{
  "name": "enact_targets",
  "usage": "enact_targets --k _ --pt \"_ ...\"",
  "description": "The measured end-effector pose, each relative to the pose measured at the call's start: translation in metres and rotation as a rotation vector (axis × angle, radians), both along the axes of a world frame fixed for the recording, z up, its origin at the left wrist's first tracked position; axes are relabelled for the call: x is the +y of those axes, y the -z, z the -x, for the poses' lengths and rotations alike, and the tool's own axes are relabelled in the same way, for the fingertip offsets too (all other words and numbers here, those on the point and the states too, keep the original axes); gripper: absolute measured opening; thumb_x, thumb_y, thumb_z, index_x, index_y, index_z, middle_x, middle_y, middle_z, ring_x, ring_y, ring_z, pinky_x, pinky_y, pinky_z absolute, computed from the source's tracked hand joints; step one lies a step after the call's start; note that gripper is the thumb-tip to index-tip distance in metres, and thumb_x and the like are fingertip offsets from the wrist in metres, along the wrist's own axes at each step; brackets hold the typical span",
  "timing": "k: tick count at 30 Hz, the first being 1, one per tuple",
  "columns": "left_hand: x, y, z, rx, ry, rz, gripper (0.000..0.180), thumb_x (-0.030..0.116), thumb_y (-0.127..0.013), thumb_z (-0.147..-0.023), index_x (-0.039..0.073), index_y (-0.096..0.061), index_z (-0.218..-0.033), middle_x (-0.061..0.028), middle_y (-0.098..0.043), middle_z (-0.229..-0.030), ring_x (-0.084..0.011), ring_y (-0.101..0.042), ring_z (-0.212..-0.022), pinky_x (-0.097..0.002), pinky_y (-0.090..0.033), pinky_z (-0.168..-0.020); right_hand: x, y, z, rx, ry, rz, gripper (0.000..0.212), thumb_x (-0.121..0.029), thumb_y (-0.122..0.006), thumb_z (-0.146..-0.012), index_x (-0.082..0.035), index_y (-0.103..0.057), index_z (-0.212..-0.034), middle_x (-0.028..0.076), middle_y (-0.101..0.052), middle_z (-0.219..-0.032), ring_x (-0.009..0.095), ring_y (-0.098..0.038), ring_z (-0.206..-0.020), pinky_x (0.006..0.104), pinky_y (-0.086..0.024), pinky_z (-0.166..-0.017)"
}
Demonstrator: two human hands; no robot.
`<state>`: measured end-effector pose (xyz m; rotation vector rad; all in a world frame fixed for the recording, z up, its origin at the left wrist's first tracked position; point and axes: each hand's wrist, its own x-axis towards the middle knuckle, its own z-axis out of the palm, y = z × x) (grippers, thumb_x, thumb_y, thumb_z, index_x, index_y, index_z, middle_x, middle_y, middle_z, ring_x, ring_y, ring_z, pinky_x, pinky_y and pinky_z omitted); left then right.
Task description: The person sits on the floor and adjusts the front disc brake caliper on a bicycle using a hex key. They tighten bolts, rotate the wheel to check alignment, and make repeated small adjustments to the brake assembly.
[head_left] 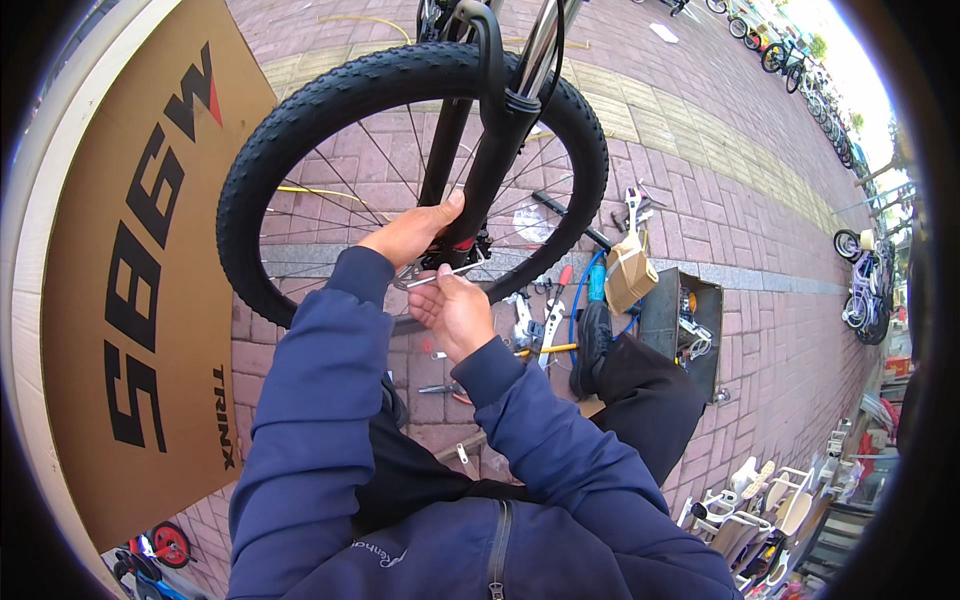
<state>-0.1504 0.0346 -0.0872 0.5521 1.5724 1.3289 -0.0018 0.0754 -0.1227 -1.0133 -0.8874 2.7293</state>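
Observation:
A bicycle's front wheel with a knobbly black tyre [415, 62] stands upright before me, between the two legs of a black suspension fork [497, 150]. My left hand [412, 232] is closed about the lower fork leg near the hub; its thumb lies along the leg and its other fingers are mostly hidden. Just below it, my right hand [456, 312] pinches a thin silver rod that looks like a hex key [450, 274]. The rod's far end reaches the brake parts [482, 246] beside the hub. A disc rotor [404, 277] shows partly behind my hands.
A large cardboard box [100, 250] rises at the left. On the brick paving [770, 330] lie an adjustable wrench [552, 328], pliers [440, 390] and blue tubing [578, 300]. A dark metal toolbox [680, 325] sits by my right leg. Parked bicycles [815, 95] line the far right.

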Motion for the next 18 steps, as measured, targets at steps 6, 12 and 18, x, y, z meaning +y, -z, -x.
enact_targets --k 6,12,18 --pt "0.000 -0.007 -0.001 0.005 -0.015 0.069 0.079 0.068 -0.046 -0.099 -0.004 -0.064 -0.126 -0.0112 -0.067 -0.114 -0.0187 -0.057 -0.101 -0.0316 -0.043 -0.095 -0.005 -0.011 0.001 0.041 -0.033 -0.348 0.016 -0.014 -0.062 -0.097 0.000 -0.065 -0.105 0.012 -0.072 -0.092 0.024 -0.071 -0.078 0.0392 -0.058 -0.072" --pt "-0.001 -0.009 0.003 -0.019 0.074 0.082 0.078 0.066 -0.045 -0.100 -0.003 -0.061 -0.131 -0.0157 -0.064 -0.126 -0.0226 -0.057 -0.119 -0.0363 -0.037 -0.107 0.020 -0.016 0.004 -0.362 -0.122 -1.782 0.030 -0.032 -0.082 -0.077 -0.008 -0.067 -0.087 0.012 -0.070 -0.076 0.032 -0.070 -0.069 0.0433 -0.054 -0.063" --pt "0.000 -0.006 0.000 -0.019 -0.015 0.063 0.075 0.068 -0.046 -0.099 -0.002 -0.068 -0.116 -0.0106 -0.068 -0.111 -0.0186 -0.058 -0.099 -0.0330 -0.043 -0.092 0.044 -0.023 0.003 -0.094 0.000 -2.277 0.035 -0.037 -0.082 -0.074 -0.010 -0.060 -0.071 0.006 -0.059 -0.068 0.028 -0.064 -0.065 0.0405 -0.051 -0.055"
